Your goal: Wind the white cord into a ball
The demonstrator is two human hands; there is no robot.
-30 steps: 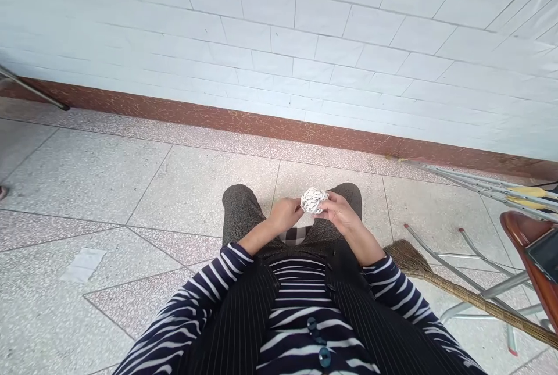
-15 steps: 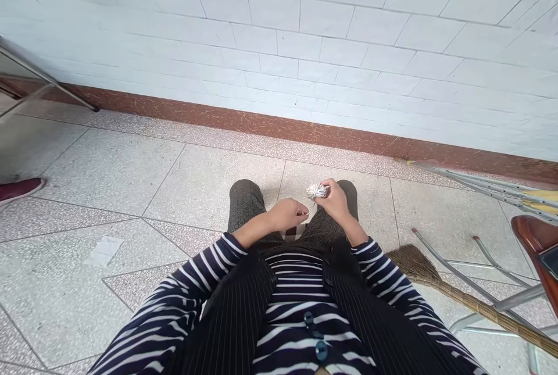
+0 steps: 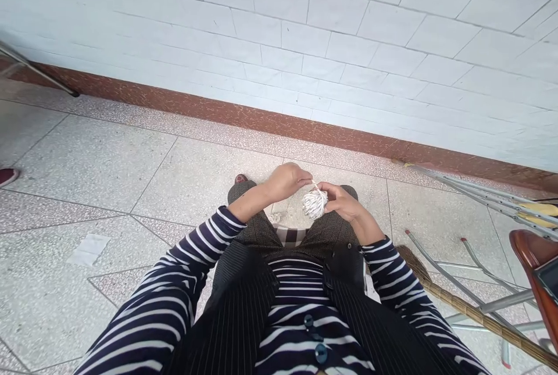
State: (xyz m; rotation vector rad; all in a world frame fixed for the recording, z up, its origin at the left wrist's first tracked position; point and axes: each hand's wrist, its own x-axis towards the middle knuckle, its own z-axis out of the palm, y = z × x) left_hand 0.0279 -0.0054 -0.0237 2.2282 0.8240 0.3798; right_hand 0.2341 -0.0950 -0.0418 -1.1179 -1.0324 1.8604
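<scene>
A ball of whitish cord (image 3: 314,204) hangs over the gap between my knees, gripped from its right side by my right hand (image 3: 342,200). My left hand (image 3: 290,180) is just up and left of the ball, its fingertips pinched on a short strand of the cord (image 3: 315,185) that runs to the top of the ball. Below, on the floor between my legs, lies a small pale heap (image 3: 275,217), partly hidden by my leg; it looks like more cord.
A straw broom (image 3: 462,308) and a metal-legged stool (image 3: 483,270) stand at my right, near folded metal crutch-like poles (image 3: 475,183) along the wall. A paper scrap (image 3: 89,249) lies on the floor at left. Another person's shoe tip (image 3: 7,176) shows at the left edge.
My left hand has risen from below the ball to its upper left, drawing the strand up. The ball has turned in my right hand, its round side now facing down-left.
</scene>
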